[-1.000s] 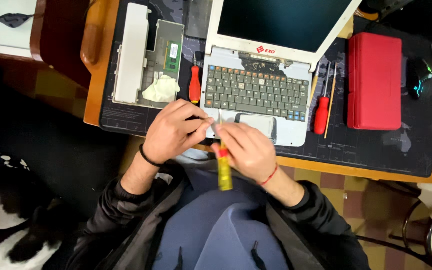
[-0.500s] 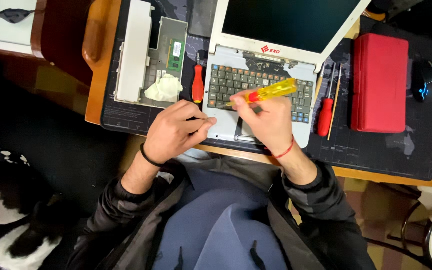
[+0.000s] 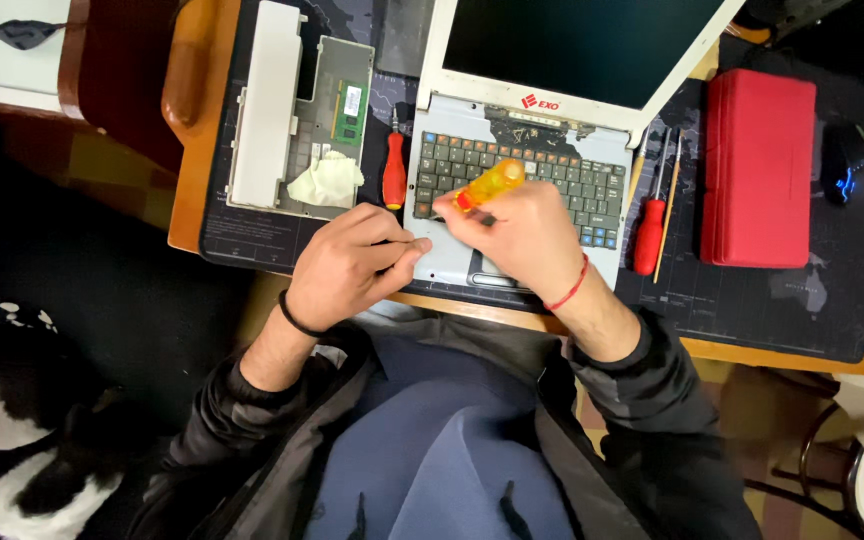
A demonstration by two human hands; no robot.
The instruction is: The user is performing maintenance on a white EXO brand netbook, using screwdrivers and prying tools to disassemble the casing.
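The right hand [image 3: 517,232] was closed around a yellow-handled screwdriver [image 3: 488,186], its translucent handle angled up and to the right while the tip end pointed down-left toward the lower left part of the keyboard [image 3: 512,180] of a small white laptop [image 3: 512,150]; the tip itself was too blurred to place exactly. A red cord circled that wrist. The left hand [image 3: 352,262] sat just beside it at the laptop's front left corner, fingers curled and thumb and forefinger pinched together; whether anything small lay between them could not be told. A dark band ran round the left wrist. The laptop stood open on a dark mat [image 3: 752,300] that covered the wooden desk [image 3: 187,130], its screen dark. To the left of the keyboard a red-handled screwdriver [image 3: 394,170] lay upright on the mat, and farther left lay a removed white panel [image 3: 297,115] holding a green memory module [image 3: 350,100] and a crumpled white cloth [image 3: 327,180]. To the right of the laptop lay a second red-handled screwdriver [image 3: 649,225] beside a thin wooden stick [image 3: 668,205], then a red case [image 3: 758,165], and past that a dark mouse [image 3: 845,160] near the desk's right edge.
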